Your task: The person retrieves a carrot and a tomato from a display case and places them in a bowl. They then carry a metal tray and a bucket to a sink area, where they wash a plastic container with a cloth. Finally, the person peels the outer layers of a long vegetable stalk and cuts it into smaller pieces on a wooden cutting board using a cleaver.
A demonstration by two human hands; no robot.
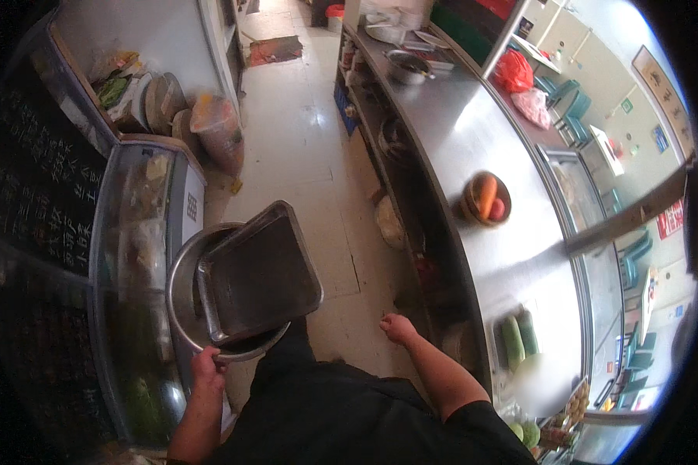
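Note:
My left hand (207, 368) grips the rim of a large round metal basin (181, 290) at the lower left. A rectangular dark metal tray (262, 273) rests tilted in the basin, partly over its rim. My right hand (399, 329) is held low over the aisle, beside the counter, with its fingers curled and nothing visible in it. On the stainless steel counter (442, 133) to the right stands a bowl (470, 203) with a carrot (487, 196) and a round red vegetable or fruit (497, 209). Nearer to me, green long vegetables (513, 343) lie on the counter.
A glass-fronted display case (134, 279) runs along the left, with a full plastic bag (216, 131) beyond it. A metal pot (408, 68) and stacked dishes (384, 29) stand at the counter's far end. Under the counter are loaded shelves. A mat (274, 50) lies on the tiled floor ahead.

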